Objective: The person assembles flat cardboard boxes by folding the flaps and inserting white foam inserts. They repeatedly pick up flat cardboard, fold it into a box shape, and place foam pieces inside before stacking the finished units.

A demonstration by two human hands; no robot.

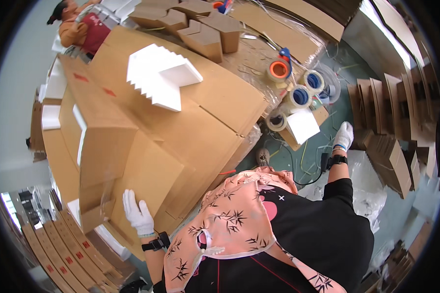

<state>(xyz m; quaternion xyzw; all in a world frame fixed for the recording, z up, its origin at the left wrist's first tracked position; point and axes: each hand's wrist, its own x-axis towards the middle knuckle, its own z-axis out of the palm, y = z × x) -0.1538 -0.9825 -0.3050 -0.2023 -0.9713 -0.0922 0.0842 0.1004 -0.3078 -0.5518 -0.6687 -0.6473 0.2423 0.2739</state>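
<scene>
My left hand (139, 215), in a white knit glove, has its fingers stretched out. It is at the near side of a large brown cardboard box (151, 171), over or against a panel; contact is hard to tell. A raised cardboard flap (102, 141) stands beyond it. White foam pieces (154, 73) with stepped edges lie on the cardboard further off. My right hand (344, 136), also gloved in white, is held out to the right with its fingers curled in. Nothing shows in it. Stacked folded cardboard (386, 158) is nearest to it.
Rolls of clear tape (299, 97) and an orange-and-blue tape dispenser (279, 68) sit beyond the box at right. Angled cardboard pieces (200, 36) lie at the back. Clear plastic sheeting (369, 183) is on the floor. Another person (83, 29) works at far left.
</scene>
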